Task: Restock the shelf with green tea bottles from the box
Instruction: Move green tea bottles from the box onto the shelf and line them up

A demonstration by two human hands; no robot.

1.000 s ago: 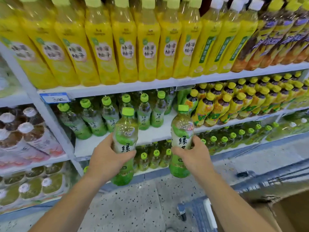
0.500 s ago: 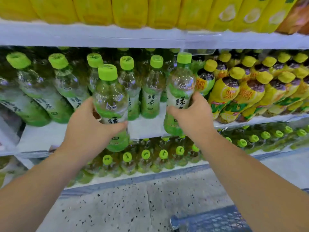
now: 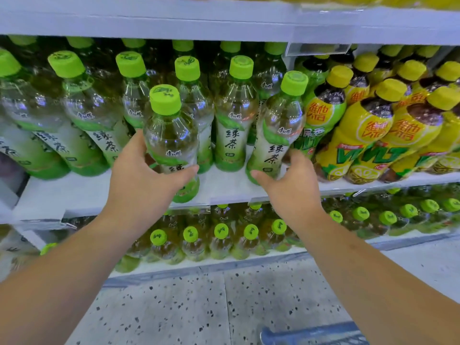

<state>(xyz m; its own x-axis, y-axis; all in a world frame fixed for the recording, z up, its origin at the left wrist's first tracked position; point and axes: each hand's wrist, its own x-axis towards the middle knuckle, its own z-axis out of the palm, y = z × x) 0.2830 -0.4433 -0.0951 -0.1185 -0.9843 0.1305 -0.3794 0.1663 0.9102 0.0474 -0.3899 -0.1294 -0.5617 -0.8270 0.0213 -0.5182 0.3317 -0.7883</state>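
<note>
My left hand (image 3: 144,180) grips a green tea bottle (image 3: 171,138) with a lime cap, its base at the front edge of the white shelf (image 3: 74,192). To its right, my right hand (image 3: 291,183) wraps thumb and fingers around the lower part of a second green tea bottle (image 3: 276,130). That bottle stands on the shelf, tilted slightly right, beside the yellow bottles. A row of green tea bottles (image 3: 234,135) stands behind both. The box is out of view.
Yellow lemon tea bottles (image 3: 361,135) fill the shelf's right side. The shelf above (image 3: 224,23) hangs low over the caps. A lower shelf holds several smaller green-capped bottles (image 3: 221,242). A blue cart edge (image 3: 311,334) shows above the speckled floor.
Both hands have pushed their bottles forward onto the middle shelf. The right bottle now stands next to the yellow bottles, and the view has closed in on the shelf.
</note>
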